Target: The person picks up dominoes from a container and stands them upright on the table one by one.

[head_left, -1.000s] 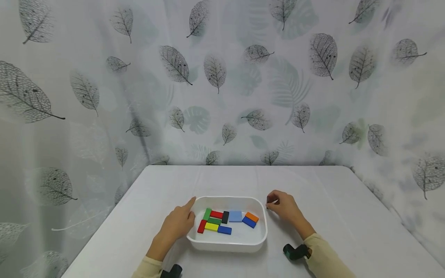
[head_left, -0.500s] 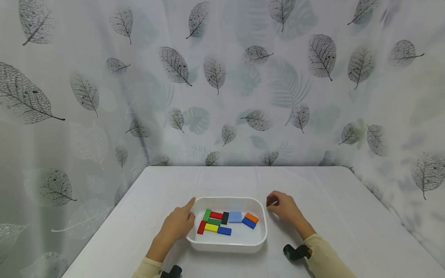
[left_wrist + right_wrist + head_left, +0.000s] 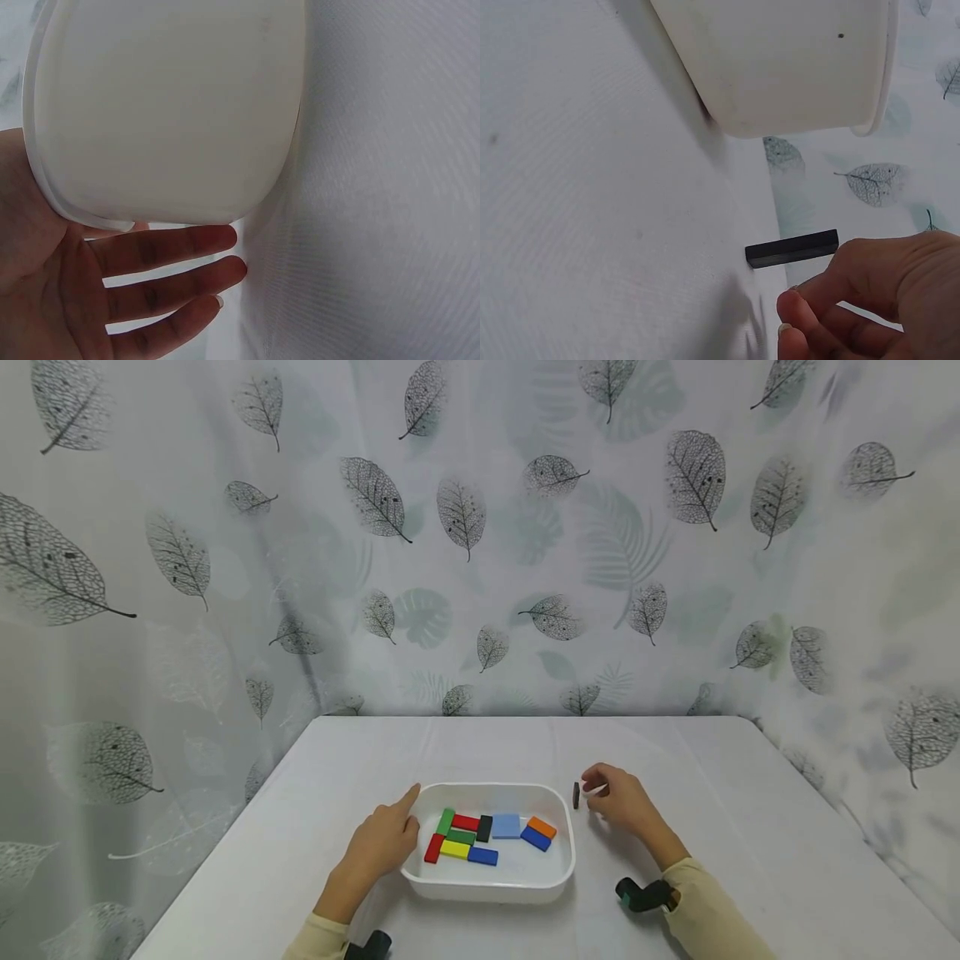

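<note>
A white tray [image 3: 487, 897] sits on the table with several coloured blocks lying flat inside, among them a yellow block [image 3: 455, 850], a light blue block [image 3: 506, 827] and an orange block [image 3: 542, 828]. My left hand [image 3: 378, 843] rests at the tray's left end, index finger against the rim near the far corner. In the left wrist view its other fingers [image 3: 172, 251] extend loosely beside the tray's outer wall. A thin dark block [image 3: 576, 795] stands upright on the table, right of the tray. Just right of it, my right hand [image 3: 618, 797] holds nothing, its fingers slightly bent.
The white-covered table [image 3: 675, 760] reaches back to a leaf-patterned curtain [image 3: 465, 568], which also hangs at both sides. A dark wrist camera [image 3: 641, 895] sits on the right wrist, another wrist camera [image 3: 369, 946] on the left.
My right hand has let go of the dark block and drawn back a little to the right. The block now stands alone. The left hand stays at the tray.
</note>
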Available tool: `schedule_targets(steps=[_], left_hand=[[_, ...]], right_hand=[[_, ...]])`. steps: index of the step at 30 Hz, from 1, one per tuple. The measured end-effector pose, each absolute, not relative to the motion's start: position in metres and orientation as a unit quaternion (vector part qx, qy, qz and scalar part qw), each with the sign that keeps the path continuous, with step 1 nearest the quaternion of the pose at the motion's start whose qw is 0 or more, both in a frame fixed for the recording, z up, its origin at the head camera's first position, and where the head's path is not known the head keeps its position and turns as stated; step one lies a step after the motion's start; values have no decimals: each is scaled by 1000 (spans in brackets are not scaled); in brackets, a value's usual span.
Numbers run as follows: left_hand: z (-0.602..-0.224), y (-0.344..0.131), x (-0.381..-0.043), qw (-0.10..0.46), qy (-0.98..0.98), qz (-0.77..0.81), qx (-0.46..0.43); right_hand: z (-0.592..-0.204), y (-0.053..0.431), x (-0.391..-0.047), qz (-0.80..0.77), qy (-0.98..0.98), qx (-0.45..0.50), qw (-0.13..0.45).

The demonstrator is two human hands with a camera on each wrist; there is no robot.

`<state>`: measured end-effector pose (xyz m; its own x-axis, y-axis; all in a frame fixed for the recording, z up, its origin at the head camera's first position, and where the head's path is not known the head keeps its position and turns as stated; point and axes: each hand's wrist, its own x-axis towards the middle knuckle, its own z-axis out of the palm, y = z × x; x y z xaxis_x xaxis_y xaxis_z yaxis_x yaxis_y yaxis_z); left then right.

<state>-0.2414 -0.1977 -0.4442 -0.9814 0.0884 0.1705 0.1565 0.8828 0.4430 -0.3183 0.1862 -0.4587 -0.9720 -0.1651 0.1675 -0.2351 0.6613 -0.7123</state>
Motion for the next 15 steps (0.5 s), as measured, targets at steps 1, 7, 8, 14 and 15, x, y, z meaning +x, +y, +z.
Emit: schedule_targets(steps=[1, 7, 8, 14, 15], left_hand=[[-444, -198, -241, 72, -967, -234, -63], [-444, -197, -241, 72, -967, -233, -65], [-444, -197, -241, 73, -967, -233, -66], [-443, -198, -241, 69, -968, -234, -60], [-443, -198, -242, 67, -968, -234, -60]], right_hand=[[-458, 187, -318, 395, -910, 112, 50], [-447, 186, -314, 385, -912, 105, 94], [-445, 185, -314, 387, -911, 102, 101], [-434, 173, -306, 391, -904, 103, 138], [-432, 170, -304, 390, -903, 105, 146]])
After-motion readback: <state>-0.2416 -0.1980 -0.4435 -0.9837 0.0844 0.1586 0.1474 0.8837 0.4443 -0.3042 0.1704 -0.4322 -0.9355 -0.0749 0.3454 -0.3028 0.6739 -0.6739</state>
